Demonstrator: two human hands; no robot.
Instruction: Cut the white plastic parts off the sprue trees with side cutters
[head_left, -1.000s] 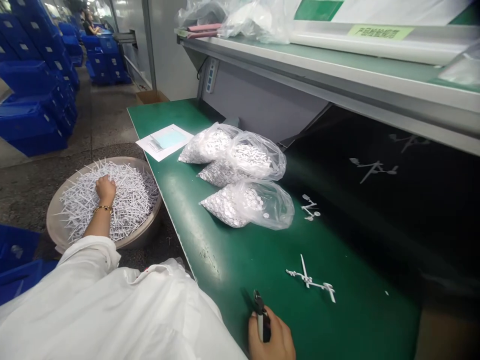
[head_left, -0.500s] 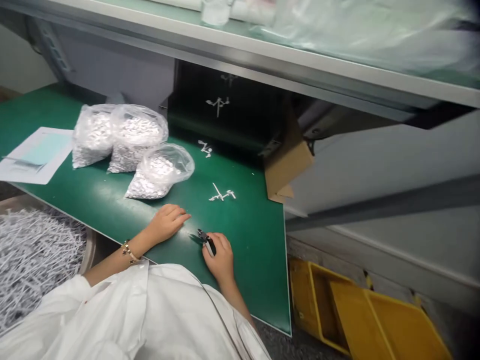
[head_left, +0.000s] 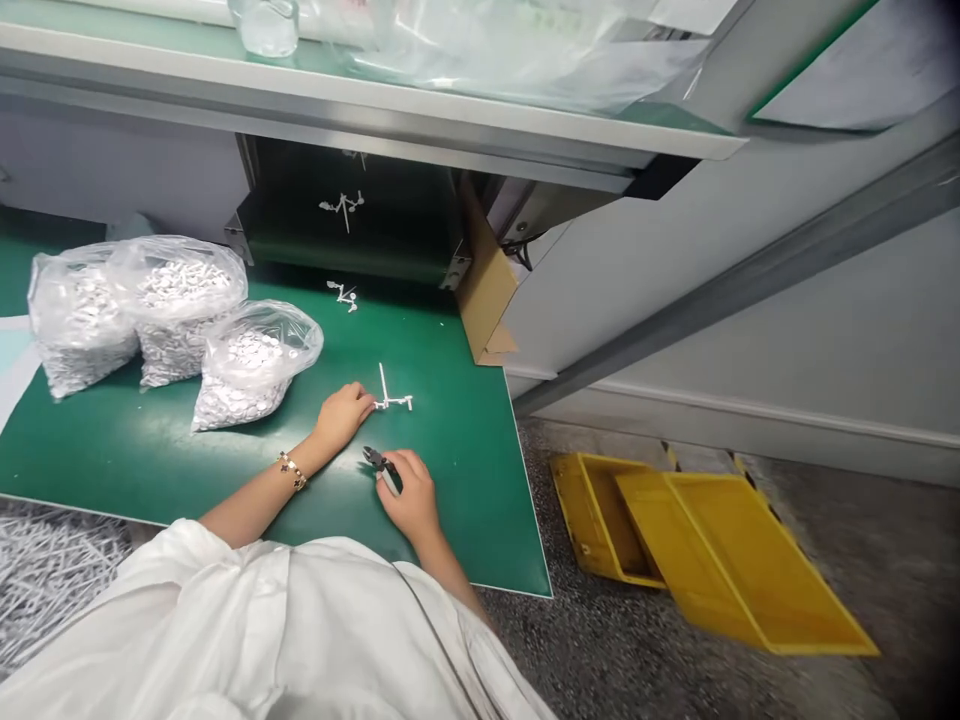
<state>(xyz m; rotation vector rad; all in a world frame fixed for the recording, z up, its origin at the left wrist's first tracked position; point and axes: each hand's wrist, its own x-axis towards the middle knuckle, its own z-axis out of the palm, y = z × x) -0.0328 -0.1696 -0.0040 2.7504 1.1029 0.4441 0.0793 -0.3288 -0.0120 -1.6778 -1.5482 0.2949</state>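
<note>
My left hand (head_left: pixel 343 414) reaches over the green tabletop (head_left: pixel 465 480), its fingertips closed at the left end of a branched white plastic sprue (head_left: pixel 386 400). The sprue's long stem points away from me, and its short arms carry small parts. My right hand (head_left: pixel 411 495) is wrapped round a pair of side cutters (head_left: pixel 383 466) with pale and black handles. Their jaws point up and left, a little below my left hand and apart from the sprue. A second white sprue (head_left: pixel 343 295) lies farther back on the table.
Clear bags of small white parts, including the nearest bag (head_left: pixel 247 375), stand at the left. Behind is a dark conveyor belt (head_left: pixel 300 230) carrying another sprue, with a cardboard flap (head_left: pixel 484 290) beside it. A shelf (head_left: pixel 375 110) overhangs. Yellow bins (head_left: pixel 720 560) sit on the floor at right.
My left hand has moved forward from the bare tabletop to the near sprue and closed at its left end. My right hand still holds the side cutters. The view has swung right.
</note>
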